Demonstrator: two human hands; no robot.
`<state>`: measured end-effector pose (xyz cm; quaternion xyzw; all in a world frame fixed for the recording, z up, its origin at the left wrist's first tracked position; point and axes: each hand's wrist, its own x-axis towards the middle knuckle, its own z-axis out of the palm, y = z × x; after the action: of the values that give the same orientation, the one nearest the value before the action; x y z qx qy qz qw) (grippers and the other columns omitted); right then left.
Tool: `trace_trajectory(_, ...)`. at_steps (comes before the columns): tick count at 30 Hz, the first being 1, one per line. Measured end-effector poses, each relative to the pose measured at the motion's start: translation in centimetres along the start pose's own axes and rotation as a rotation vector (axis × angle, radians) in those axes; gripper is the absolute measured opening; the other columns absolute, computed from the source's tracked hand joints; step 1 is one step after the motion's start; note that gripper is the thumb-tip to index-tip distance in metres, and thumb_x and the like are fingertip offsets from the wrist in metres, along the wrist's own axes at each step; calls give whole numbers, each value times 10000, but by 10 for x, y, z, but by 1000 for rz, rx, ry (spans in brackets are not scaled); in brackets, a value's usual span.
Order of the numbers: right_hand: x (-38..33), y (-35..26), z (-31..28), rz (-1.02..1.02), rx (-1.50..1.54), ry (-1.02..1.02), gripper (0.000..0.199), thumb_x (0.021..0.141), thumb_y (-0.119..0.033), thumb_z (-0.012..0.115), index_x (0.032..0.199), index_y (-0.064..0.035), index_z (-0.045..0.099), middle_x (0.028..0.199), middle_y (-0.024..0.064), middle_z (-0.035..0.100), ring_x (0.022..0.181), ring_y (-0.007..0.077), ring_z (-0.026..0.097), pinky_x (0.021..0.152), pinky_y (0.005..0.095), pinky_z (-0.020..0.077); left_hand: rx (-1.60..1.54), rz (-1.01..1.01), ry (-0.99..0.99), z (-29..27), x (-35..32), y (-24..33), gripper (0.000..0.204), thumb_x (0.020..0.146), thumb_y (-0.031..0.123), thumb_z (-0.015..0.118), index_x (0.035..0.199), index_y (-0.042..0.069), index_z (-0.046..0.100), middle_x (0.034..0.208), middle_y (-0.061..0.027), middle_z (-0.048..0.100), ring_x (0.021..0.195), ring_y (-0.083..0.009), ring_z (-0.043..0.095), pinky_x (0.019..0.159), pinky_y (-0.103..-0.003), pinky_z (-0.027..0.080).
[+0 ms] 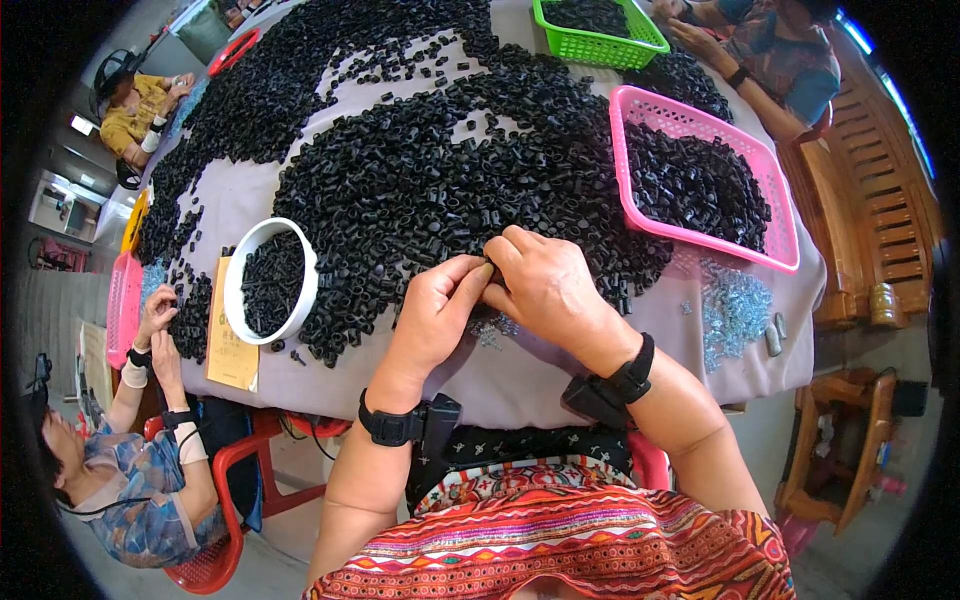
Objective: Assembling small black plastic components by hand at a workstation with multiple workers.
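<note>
Two hands meet at the near edge of the big heap of small black plastic parts point(440, 190): the left hand point(435, 310) and right hand point(545, 285) pinch one small black piece point(490, 275) together between fingertips, close over the grey tablecloth point(520, 375), so loose pieces stay within reach. A white bowl point(300, 300) of such parts stands to the left.

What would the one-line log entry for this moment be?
left hand and right hand: fingertips pinched together | beside: heap of small black parts | right: pink basket

grey floor point(270, 560) | wooden bench point(860, 200) at right | daylight, probably a window
</note>
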<state>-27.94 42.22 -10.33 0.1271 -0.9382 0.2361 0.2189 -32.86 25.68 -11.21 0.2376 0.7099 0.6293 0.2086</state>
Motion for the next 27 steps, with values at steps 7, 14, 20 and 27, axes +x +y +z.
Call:
trace_trajectory(7, -2, 1, 0, -45, -52, 7, 259, 739, -242, 745, 835, -57, 591, 792, 85, 588, 747, 266, 648, 617, 369, 541, 1, -24, -18, 0, 0, -1, 271, 1008, 199, 568, 904, -29, 670, 735, -16, 644, 677, -56, 529, 621, -243, 444)
trace_trajectory(14, -2, -3, 2, -32, -54, -22, 254, 749, -250, 742, 829, -60, 594, 785, 84, 587, 745, 262, 650, 616, 362, 541, 10, -14, -1, 0, -2, 0, 278, 1006, 203, 574, 899, -35, 670, 724, -16, 636, 665, -57, 532, 610, -244, 447)
trace_trajectory(20, -1, -2, 1, 13, -68, -9, 264, 753, -256, 743, 831, -59, 586, 772, 81, 584, 744, 253, 652, 611, 357, 540, -25, 0, 36, 4, -1, -2, 265, 1005, 181, 570, 899, -41, 669, 745, -18, 650, 681, -60, 547, 629, -240, 461)
trace_trajectory(27, -4, -6, 5, -5, -141, -51, 247, 766, -260, 726, 800, -67, 576, 758, 73, 581, 718, 241, 653, 590, 347, 538, -32, -25, 41, 3, -1, -5, 269, 1002, 181, 574, 876, -35, 673, 717, -19, 641, 666, -65, 541, 624, -237, 456)
